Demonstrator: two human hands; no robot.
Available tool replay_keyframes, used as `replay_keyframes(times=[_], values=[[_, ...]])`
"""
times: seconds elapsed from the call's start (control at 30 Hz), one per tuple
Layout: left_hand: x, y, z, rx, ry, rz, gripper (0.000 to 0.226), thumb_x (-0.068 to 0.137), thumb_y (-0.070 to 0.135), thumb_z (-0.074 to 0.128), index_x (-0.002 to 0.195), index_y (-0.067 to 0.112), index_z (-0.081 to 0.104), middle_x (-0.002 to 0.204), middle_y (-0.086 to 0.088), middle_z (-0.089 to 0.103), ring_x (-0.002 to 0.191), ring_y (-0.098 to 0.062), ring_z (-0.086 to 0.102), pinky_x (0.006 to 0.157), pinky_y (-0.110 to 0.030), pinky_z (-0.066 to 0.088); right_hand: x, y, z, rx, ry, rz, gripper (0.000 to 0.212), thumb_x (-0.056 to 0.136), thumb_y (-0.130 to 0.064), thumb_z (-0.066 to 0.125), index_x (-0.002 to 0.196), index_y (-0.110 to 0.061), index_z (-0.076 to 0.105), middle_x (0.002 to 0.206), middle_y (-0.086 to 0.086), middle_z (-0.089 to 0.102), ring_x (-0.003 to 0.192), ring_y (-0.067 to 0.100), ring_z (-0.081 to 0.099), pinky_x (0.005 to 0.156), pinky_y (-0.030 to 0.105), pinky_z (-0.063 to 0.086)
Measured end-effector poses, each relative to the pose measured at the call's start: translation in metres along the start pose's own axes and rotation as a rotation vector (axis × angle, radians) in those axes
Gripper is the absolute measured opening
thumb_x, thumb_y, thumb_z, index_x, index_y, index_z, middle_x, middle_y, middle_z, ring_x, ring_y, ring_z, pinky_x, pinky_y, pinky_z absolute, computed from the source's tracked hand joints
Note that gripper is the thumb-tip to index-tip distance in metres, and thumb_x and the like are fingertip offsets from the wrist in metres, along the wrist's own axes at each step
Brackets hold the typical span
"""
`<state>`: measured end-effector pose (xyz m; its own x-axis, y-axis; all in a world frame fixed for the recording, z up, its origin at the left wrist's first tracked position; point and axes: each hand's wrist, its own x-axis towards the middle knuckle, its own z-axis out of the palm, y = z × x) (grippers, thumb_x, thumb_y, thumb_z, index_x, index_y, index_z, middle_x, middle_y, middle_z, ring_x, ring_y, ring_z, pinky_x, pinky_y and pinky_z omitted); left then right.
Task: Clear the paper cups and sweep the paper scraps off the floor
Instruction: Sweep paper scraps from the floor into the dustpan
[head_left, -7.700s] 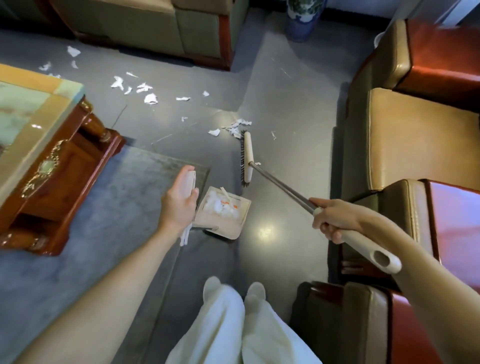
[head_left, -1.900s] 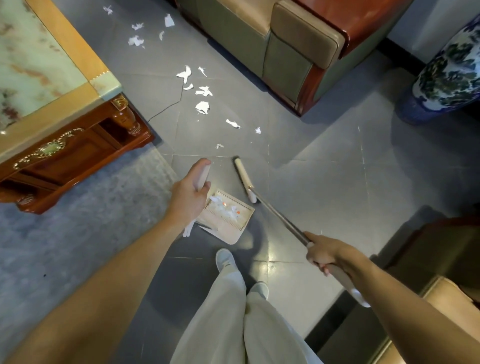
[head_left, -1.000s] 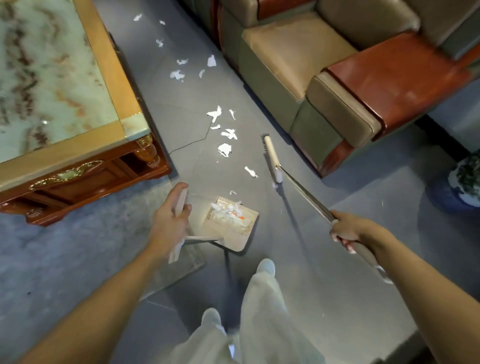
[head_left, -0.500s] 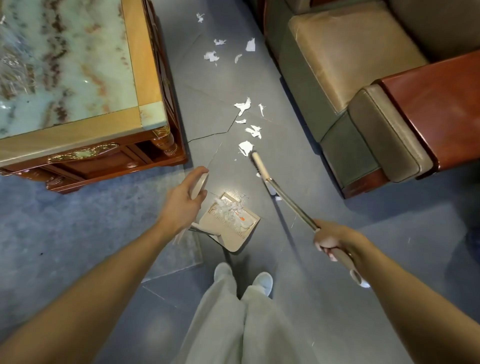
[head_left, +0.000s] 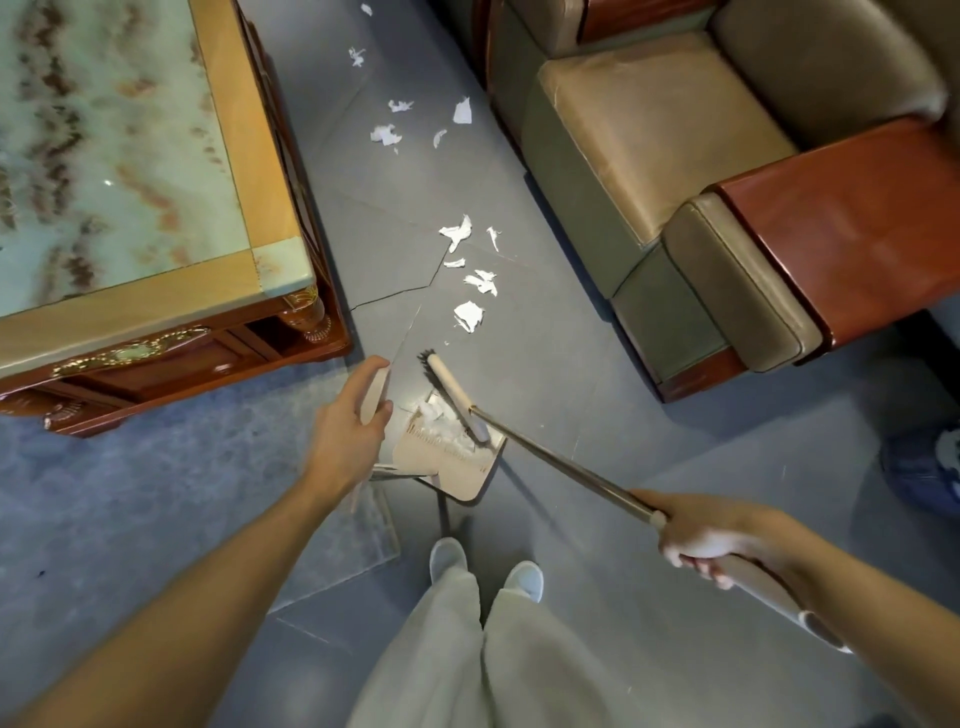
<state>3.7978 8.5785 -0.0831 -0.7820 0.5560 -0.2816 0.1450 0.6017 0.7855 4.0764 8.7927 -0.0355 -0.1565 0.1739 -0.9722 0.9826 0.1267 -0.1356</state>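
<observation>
sweeping, partly done | my left hand (head_left: 348, 431) fingers (head_left: 370, 368) hold dustpan (head_left: 462, 467) handle, right hand (head_left: 711, 540) grips broom (head_left: 454, 392) | some scraps in dustpan; many paper scraps (head_left: 469, 315) left on floor (head_left: 597, 467) beyond it; no cups visible

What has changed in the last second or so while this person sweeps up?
The broom head was drawn back from beside the paper scraps to the mouth of the dustpan. Unchanged: the left hand grips the dustpan, the right hand grips the broom handle, and those scraps still lie on the floor.
</observation>
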Motion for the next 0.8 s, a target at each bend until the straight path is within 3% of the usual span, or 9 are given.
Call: replay_keyframes(times=[0.1,0.17,0.27,0.4,0.53,0.67,0.8], values=[[0.013,0.006,-0.002,-0.025,0.0,0.024,0.045,0.096,0.012,0.053,0.129,0.041,0.044,0.132,0.01,0.048,0.112,-0.023,0.055,0.092,-0.048,0.051,0.0,-0.017,-0.018,-0.014,0.048,-0.018,0.079,0.08,0.008,0.04,0.134,-0.05,0.035,0.061,0.009,0.042,0.042,0.013,0.036,0.042,0.023,0.035],[0.024,0.015,0.0,-0.051,0.004,0.036,0.044,0.096,0.011,0.052,0.13,0.038,0.044,0.13,0.013,0.046,0.117,-0.023,0.051,0.095,-0.048,0.049,0.001,-0.029,-0.035,0.003,0.073,-0.037,0.08,0.081,0.009,0.04,0.139,-0.046,0.032,0.06,0.009,0.04,0.042,0.014,0.036,0.042,0.023,0.034],[0.042,0.028,0.004,-0.06,0.032,0.029,0.045,0.096,0.011,0.052,0.131,0.039,0.043,0.124,0.017,0.044,0.111,-0.016,0.052,0.092,-0.045,0.051,0.005,-0.049,-0.066,0.036,0.097,-0.061,0.08,0.084,0.009,0.041,0.144,-0.042,0.027,0.06,0.008,0.041,0.041,0.014,0.036,0.04,0.022,0.035],[0.072,0.041,0.012,-0.074,0.081,0.008,0.043,0.095,0.011,0.053,0.128,0.038,0.045,0.114,0.014,0.048,0.09,-0.007,0.054,0.084,-0.039,0.054,0.02,-0.077,-0.124,0.062,0.131,-0.08,0.084,0.086,0.008,0.045,0.15,-0.04,0.017,0.06,0.008,0.045,0.041,0.013,0.037,0.04,0.022,0.036],[0.111,0.061,0.028,-0.099,0.134,-0.028,0.045,0.093,0.011,0.057,0.124,0.041,0.048,0.099,0.011,0.055,0.09,-0.019,0.061,0.084,-0.045,0.055,0.055,-0.118,-0.197,-0.011,0.154,-0.131,0.085,0.084,0.009,0.046,0.152,-0.032,0.018,0.054,0.009,0.047,0.037,0.015,0.037,0.039,0.023,0.039],[0.162,0.092,0.046,-0.09,0.171,-0.042,0.048,0.091,0.007,0.057,0.13,0.035,0.048,0.111,0.009,0.054,0.097,-0.021,0.059,0.09,-0.045,0.052,0.098,-0.176,-0.269,-0.146,0.205,-0.203,0.076,0.083,0.013,0.04,0.148,-0.024,0.028,0.055,0.008,0.044,0.036,0.016,0.036,0.037,0.021,0.036],[0.206,0.114,0.057,-0.063,0.181,-0.096,0.048,0.091,0.009,0.059,0.127,0.037,0.048,0.117,0.005,0.057,0.105,-0.033,0.06,0.091,-0.051,0.05,0.135,-0.227,-0.339,-0.32,0.27,-0.23,0.073,0.084,0.01,0.035,0.15,-0.019,0.024,0.067,0.014,0.053,0.043,0.019,0.042,0.04,0.025,0.039]])
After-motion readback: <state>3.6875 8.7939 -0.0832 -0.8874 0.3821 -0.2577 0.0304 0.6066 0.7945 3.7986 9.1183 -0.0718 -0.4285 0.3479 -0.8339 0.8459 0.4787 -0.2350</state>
